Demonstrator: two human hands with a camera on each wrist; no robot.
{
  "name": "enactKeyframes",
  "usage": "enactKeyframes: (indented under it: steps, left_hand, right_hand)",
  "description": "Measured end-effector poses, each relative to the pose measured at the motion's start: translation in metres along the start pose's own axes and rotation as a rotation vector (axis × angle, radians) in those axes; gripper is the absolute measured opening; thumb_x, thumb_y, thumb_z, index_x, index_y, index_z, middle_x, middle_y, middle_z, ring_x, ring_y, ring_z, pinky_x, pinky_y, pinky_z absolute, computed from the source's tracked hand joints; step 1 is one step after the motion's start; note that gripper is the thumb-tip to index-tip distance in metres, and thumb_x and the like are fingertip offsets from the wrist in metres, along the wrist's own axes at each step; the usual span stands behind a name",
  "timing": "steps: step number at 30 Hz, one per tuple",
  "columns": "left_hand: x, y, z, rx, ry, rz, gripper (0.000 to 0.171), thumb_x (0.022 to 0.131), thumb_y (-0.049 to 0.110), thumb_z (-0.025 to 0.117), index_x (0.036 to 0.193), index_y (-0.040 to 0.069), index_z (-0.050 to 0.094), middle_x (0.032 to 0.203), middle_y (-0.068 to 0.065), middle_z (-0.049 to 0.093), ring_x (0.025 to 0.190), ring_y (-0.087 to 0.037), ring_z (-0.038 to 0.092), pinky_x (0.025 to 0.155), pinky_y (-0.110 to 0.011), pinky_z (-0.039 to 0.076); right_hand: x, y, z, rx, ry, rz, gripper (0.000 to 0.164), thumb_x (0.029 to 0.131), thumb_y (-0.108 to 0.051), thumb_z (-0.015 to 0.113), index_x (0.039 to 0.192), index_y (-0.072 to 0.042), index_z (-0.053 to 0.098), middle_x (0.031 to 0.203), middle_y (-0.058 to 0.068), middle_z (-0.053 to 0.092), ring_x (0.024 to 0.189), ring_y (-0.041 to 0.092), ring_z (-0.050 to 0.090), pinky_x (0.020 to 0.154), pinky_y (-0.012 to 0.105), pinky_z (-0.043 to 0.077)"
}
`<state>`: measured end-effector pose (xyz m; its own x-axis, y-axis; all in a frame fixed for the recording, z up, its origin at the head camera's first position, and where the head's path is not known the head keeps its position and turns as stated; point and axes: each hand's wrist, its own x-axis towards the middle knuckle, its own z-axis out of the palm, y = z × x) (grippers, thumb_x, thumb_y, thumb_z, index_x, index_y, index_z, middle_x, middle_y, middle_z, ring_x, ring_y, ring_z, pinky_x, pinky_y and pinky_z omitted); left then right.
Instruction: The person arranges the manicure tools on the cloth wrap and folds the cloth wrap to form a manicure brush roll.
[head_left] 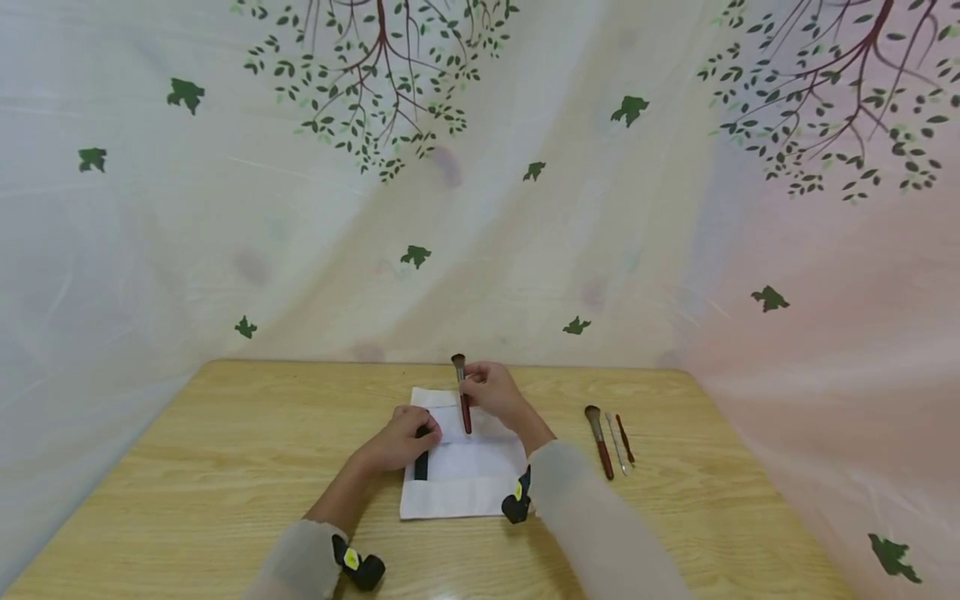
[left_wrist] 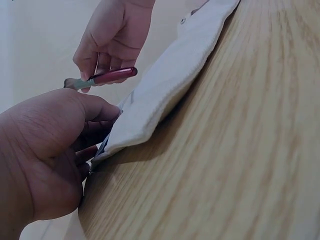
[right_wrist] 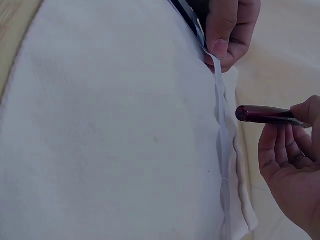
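Observation:
A white fabric pouch (head_left: 457,497) with a dark strip along its left side lies spread on the table. My right hand (head_left: 491,390) pinches a makeup brush (head_left: 464,408) above the pouch, its dark bristles up and its red-brown handle pointing down. In the right wrist view the brush handle (right_wrist: 262,114) stands apart from the fabric. My left hand (head_left: 401,437) grips the pouch's left part by the dark strip. Seen from the left wrist, the thumb and fingers of this hand (left_wrist: 50,145) pinch the fabric edge; some fingertips are hidden behind it.
Right of the pouch lie a larger makeup brush (head_left: 599,442), a thin silvery tool (head_left: 616,443) and a thin red-brown tool (head_left: 625,438), side by side. The wooden table (head_left: 247,467) meets a pale curtain (head_left: 337,292) with printed leaves at its back edge.

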<state>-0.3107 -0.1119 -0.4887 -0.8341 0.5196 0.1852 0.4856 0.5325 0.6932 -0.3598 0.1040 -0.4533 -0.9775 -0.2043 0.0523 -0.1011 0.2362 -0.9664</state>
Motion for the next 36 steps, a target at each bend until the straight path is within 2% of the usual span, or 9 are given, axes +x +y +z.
enactKeyframes:
  steps: [5, 11, 13, 20, 27, 30, 36]
  left_hand:
    - [-0.001, -0.001, 0.002, 0.005, -0.009, -0.04, 0.009, 0.1, 0.01, 0.061, 0.094, 0.009, 0.067, 0.093, 0.002, 0.063, 0.116, -0.033, 0.046, 0.106, -0.057, 0.028]
    - [0.0, 0.0, 0.003, -0.003, -0.021, -0.071, 0.01, 0.101, 0.01, 0.06, 0.094, 0.009, 0.068, 0.093, 0.002, 0.063, 0.117, -0.033, 0.045, 0.106, -0.057, 0.03]
    - [0.0, 0.0, 0.003, -0.001, -0.018, -0.062, 0.01, 0.101, 0.01, 0.06, 0.093, 0.009, 0.068, 0.093, 0.003, 0.063, 0.117, -0.033, 0.046, 0.107, -0.057, 0.029]
    - [-0.001, -0.008, 0.007, 0.006, 0.042, 0.027, 0.008, 0.097, 0.01, 0.062, 0.091, 0.01, 0.068, 0.091, 0.004, 0.064, 0.111, -0.032, 0.048, 0.104, -0.055, 0.029]
    - [-0.001, -0.002, 0.002, 0.017, 0.005, 0.0, 0.01, 0.099, 0.01, 0.061, 0.093, 0.009, 0.068, 0.092, 0.003, 0.064, 0.114, -0.033, 0.047, 0.105, -0.056, 0.029]
    - [-0.001, -0.002, 0.002, 0.025, 0.007, 0.009, 0.01, 0.099, 0.01, 0.062, 0.092, 0.01, 0.069, 0.091, 0.004, 0.064, 0.112, -0.032, 0.049, 0.105, -0.056, 0.029]
    - [-0.002, -0.001, 0.001, 0.029, 0.016, 0.047, 0.009, 0.098, 0.01, 0.063, 0.091, 0.009, 0.069, 0.091, 0.004, 0.064, 0.109, -0.031, 0.051, 0.105, -0.057, 0.028]
  right_hand:
    - [0.003, 0.009, 0.014, 0.063, 0.043, 0.014, 0.036, 0.092, 0.002, 0.062, 0.127, 0.01, 0.062, 0.092, 0.009, 0.066, 0.072, 0.013, 0.064, 0.069, 0.031, 0.059]
    - [0.003, 0.009, 0.026, 0.069, 0.085, 0.046, 0.035, 0.093, 0.001, 0.063, 0.127, 0.007, 0.063, 0.093, 0.009, 0.066, 0.072, 0.014, 0.064, 0.068, 0.03, 0.059]
    - [0.004, 0.011, 0.028, 0.066, 0.095, 0.053, 0.034, 0.093, 0.0, 0.063, 0.126, 0.006, 0.063, 0.093, 0.009, 0.066, 0.073, 0.014, 0.064, 0.068, 0.03, 0.059]
    - [0.004, 0.019, 0.035, 0.088, 0.107, 0.054, 0.031, 0.091, 0.0, 0.064, 0.121, 0.009, 0.063, 0.091, 0.009, 0.068, 0.072, 0.012, 0.063, 0.066, 0.026, 0.056]
    - [0.002, 0.022, 0.037, 0.112, 0.09, 0.057, 0.029, 0.094, -0.001, 0.064, 0.12, 0.009, 0.062, 0.097, 0.014, 0.072, 0.074, 0.013, 0.065, 0.068, 0.026, 0.055]
    - [0.003, 0.023, 0.037, 0.122, 0.065, 0.063, 0.029, 0.093, -0.002, 0.064, 0.121, 0.007, 0.061, 0.099, 0.017, 0.073, 0.074, 0.014, 0.067, 0.068, 0.027, 0.056]
    - [0.0, 0.02, 0.034, 0.102, 0.021, 0.098, 0.043, 0.092, -0.002, 0.067, 0.133, 0.001, 0.056, 0.103, 0.019, 0.073, 0.077, 0.018, 0.07, 0.071, 0.032, 0.058]
